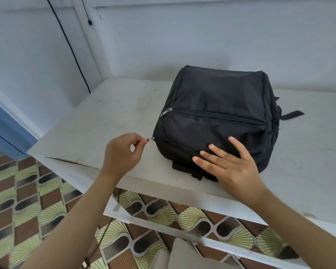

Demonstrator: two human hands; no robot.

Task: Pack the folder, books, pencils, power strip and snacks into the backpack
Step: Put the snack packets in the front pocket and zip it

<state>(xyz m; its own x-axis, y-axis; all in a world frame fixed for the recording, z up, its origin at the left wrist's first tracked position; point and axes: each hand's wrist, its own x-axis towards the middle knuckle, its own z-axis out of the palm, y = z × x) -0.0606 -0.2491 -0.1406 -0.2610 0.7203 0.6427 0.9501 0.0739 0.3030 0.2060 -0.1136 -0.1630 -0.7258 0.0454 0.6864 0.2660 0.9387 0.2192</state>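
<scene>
Table (109, 113); left fingers (138, 141) pinch zipper (151, 139); right fingers (218, 152) flat on backpack (221, 98)

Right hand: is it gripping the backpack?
No, the right hand lies flat with straight fingers on the backpack, while the left hand pinches the zipper pull.

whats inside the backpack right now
Nothing inside shows: the backpack looks shut, its front zip closed, fabric covering any contents. The left hand pinches a side zipper pull.
</scene>
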